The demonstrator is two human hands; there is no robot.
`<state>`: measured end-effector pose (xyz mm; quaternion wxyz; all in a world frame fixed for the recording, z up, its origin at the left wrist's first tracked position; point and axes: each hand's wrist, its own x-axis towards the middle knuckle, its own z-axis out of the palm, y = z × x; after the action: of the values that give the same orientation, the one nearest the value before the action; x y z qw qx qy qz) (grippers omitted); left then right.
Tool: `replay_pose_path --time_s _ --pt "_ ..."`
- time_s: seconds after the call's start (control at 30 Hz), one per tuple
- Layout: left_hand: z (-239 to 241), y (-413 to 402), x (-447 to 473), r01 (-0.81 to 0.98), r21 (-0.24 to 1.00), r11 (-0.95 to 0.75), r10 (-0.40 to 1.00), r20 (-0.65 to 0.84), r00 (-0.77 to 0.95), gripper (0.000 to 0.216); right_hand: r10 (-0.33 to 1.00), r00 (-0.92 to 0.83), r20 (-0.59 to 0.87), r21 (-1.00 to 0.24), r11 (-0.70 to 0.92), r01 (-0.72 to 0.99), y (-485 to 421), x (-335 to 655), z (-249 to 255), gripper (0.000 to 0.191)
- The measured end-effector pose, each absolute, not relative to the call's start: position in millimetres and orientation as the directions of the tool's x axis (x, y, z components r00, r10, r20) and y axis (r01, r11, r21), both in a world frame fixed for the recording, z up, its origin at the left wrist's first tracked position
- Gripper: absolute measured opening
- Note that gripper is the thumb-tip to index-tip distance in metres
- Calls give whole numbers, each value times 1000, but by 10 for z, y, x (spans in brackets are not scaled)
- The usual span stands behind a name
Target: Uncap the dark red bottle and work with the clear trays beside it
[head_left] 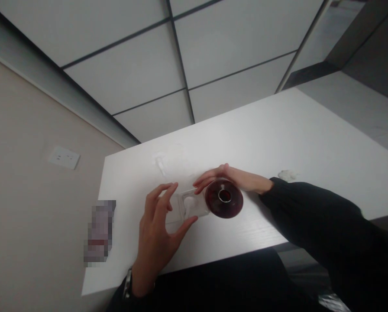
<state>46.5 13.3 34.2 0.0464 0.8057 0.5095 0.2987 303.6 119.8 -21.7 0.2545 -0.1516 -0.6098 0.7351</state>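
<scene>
A glossy dark red round thing [224, 208] with a pale-rimmed ring at its middle sits near the centre of the table; its exact kind is unclear. My right hand [220, 174] curves along its far side, fingers stretched out and their tips close to a clear plastic case [195, 208]. Whether the palm presses on the red thing is hidden. At the left of the case, my left hand [158, 221] is open, thumb and fingers spread wide with nothing gripped between them. The case looks hinged, with a round pale shape inside one half.
All this is on a white table [246, 147]. A blurred-out box [99, 232] lies at its left edge. A faint clear strip [160, 165] is behind my left hand, and a crumpled whitish lump [287, 175] lies beyond my right sleeve. Panelled doors [142, 65] stand behind.
</scene>
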Motion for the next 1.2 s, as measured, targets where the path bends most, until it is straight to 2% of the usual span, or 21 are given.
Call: replay_pose_path --time_s 0.13,0.37,0.53,0.67,0.83,0.9,1.03,1.2 --pt "369 155 489 751 402 -524 844 361 396 77 549 -830 99 -975 -114 -192 1212 3031 -257 95" --pt "385 179 495 762 365 -536 839 332 431 86 540 -830 140 -968 -103 -230 1263 2974 -403 96" --pt "395 174 503 799 310 -515 843 352 406 79 529 -836 148 -966 -103 -236 1277 2966 -449 96" --pt "393 190 519 753 355 -555 831 288 477 70 531 -826 190 -955 -95 -281 1279 2959 -485 96" --pt "348 229 514 752 368 -547 837 254 484 71 532 -827 184 -956 -99 -276 1269 2966 -467 95" --pt "346 240 521 726 379 -574 818 253 516 61 534 -824 190 -958 -83 -274 1267 2969 -450 94" --pt "408 251 549 726 376 -576 812 361 458 45 534 -823 196 -960 -66 -272 1261 2974 -412 93" --pt "491 249 543 746 340 -573 782 500 373 32 545 -827 136 -976 -68 -206 1223 3011 -284 98"
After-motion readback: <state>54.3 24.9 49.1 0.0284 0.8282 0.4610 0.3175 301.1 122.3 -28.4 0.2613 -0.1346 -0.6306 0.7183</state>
